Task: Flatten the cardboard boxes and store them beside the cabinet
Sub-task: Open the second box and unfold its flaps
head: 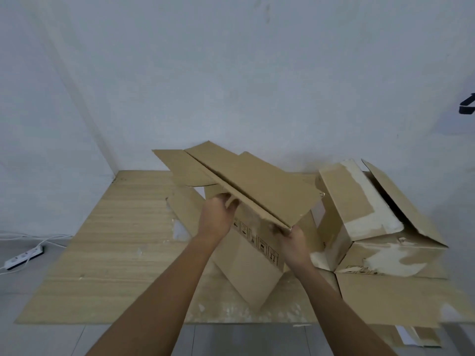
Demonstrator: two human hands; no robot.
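A brown cardboard box (259, 191) is in front of me, raised off the floor and folded nearly flat, its top panels tilted up to the left. My left hand (218, 217) grips its near left edge from below. My right hand (293, 240) holds the near right corner of the folded panels. The box's lower side, printed with handling symbols (259, 245), hangs down toward the floor. A second cardboard box (365, 214), torn with white patches and open flaps, stands to the right, unflattened.
A large flat cardboard sheet (102, 253) covers the floor under the boxes. A white power strip (24, 256) with cables lies at the left on grey tiles. A white wall rises close behind. A dark object (467, 105) sticks in at the right edge.
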